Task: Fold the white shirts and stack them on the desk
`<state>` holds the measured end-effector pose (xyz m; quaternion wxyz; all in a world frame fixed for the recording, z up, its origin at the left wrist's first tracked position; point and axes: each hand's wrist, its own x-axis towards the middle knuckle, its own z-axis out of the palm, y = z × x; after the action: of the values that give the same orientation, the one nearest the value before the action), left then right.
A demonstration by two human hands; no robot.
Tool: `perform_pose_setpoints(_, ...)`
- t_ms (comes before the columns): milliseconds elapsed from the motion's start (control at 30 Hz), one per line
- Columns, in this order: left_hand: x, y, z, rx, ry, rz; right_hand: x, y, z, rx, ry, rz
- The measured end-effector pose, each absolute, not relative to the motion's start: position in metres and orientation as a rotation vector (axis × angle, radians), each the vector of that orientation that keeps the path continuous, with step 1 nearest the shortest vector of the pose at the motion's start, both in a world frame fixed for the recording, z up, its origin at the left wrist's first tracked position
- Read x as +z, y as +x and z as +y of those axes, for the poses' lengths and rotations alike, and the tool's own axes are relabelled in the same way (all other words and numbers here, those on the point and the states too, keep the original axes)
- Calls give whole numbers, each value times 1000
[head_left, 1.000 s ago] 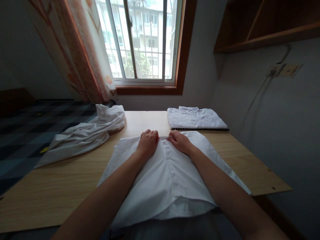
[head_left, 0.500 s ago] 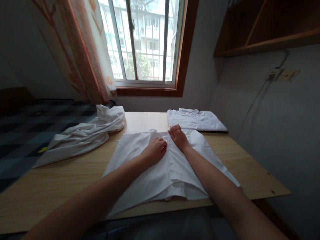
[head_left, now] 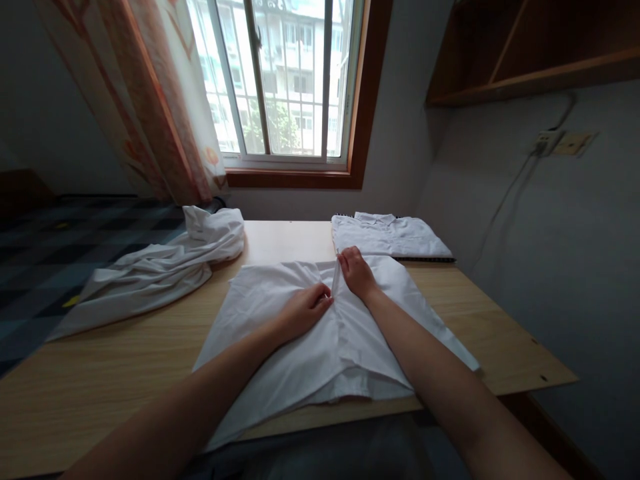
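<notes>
A white shirt (head_left: 280, 360) lies spread over the near part of the wooden table (head_left: 150, 353), its hem towards me and its front strip running up the middle. My right hand (head_left: 356, 270) is closed on the front strip near the far end of the shirt and lifts it slightly. Lower down and to the left, my left hand (head_left: 307, 308) pinches the same strip at its edge. Between the two hands the strip stands up in a narrow, taut fold. My fingers hide any buttons there.
A crumpled white garment (head_left: 165, 263) lies at the left, partly over a dark checked bed cover (head_left: 30, 267). A folded white shirt (head_left: 387, 235) rests on a dark-edged board at the back right. Beyond are a window (head_left: 285, 87) and a curtain (head_left: 145, 100).
My left hand has moved slightly down the strip and now pinches it. The strip between my hands has been drawn up into a fold. My right hand keeps its hold.
</notes>
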<state>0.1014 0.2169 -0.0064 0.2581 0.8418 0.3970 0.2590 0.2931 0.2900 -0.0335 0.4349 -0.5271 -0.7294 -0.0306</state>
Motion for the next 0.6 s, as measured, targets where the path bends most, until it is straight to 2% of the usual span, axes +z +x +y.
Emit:
perform_pose_setpoints(200,-4,103,213,601,2529,1131,-29,293,287,-45,-1328,-1880)
perform_pose_setpoints(600,4,103,215,613,2236,1082,-31,292,289,-51,-1360,-1943)
